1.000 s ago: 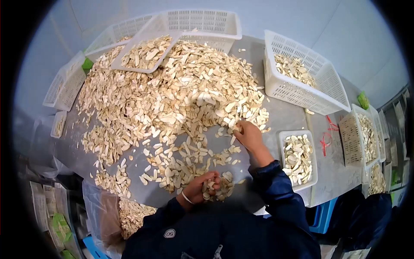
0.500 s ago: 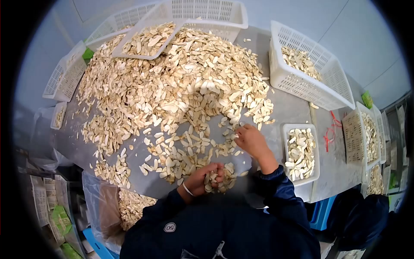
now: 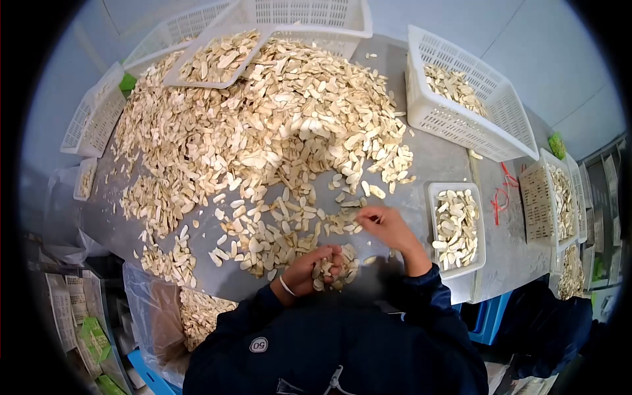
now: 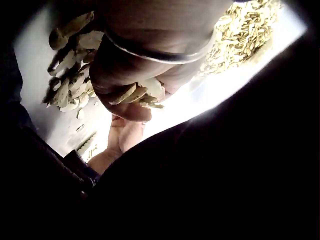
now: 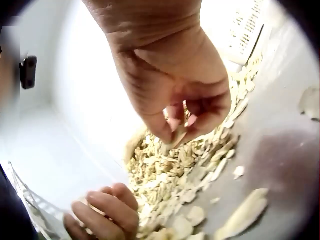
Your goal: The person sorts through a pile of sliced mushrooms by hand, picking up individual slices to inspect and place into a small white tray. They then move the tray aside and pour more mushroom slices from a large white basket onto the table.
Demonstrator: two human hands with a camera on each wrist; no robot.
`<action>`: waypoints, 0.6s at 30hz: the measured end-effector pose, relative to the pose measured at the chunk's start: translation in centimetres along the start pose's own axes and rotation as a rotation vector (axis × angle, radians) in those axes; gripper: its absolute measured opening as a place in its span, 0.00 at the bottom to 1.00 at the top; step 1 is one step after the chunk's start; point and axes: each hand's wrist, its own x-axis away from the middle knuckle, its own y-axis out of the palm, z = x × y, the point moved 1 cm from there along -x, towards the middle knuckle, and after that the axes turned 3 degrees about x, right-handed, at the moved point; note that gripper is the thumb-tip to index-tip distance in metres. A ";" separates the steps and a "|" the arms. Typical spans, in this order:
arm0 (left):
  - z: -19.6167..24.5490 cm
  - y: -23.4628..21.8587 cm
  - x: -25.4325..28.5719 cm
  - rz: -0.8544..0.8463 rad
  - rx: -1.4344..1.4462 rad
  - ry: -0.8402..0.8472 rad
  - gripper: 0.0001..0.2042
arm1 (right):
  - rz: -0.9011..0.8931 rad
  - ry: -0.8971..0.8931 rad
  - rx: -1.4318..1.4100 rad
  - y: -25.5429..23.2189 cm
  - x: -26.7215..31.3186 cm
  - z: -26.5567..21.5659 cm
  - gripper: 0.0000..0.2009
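Pale dried slices lie in a large heap (image 3: pixel 250 125) on a grey metal table, with a looser spread (image 3: pixel 273 240) nearer the body. The left hand (image 3: pixel 308 271), with a white band at its wrist, curls round several slices (image 4: pixel 142 92); more lie beside its fingertips. To its right and a little farther off, the right hand (image 3: pixel 388 227) hovers over the table. In the right wrist view the right hand (image 5: pixel 175 95) pinches a slice (image 5: pixel 177 136) between thumb and fingers.
A shallow white tray (image 3: pixel 482 227) of slices stands right of the right hand. Behind it is a white perforated basket (image 3: pixel 461 128), partly filled. Red string (image 3: pixel 501 197) lies by another basket (image 3: pixel 536 204). A tilted clear-white tray (image 3: pixel 224 84) rests on the heap.
The right hand has drawn back from the heap's edge toward the left hand. The left hand keeps hold of its slices. The head view has shifted slightly.
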 end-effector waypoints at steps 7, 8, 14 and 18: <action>-0.1 0.6 0.2 0.016 -0.018 -0.031 0.14 | 0.288 -0.303 0.348 -0.6 -6.7 0.2 0.11; -0.1 0.4 0.3 0.016 -0.045 -0.023 0.13 | 0.424 -0.454 0.484 -0.4 -8.0 1.5 0.12; 0.4 0.2 1.1 0.054 -0.025 0.001 0.12 | 0.448 -0.345 0.633 0.0 -8.6 2.9 0.07; 0.1 0.0 0.5 0.025 -0.076 -0.003 0.10 | 0.352 -0.188 0.596 -0.9 -6.9 3.6 0.07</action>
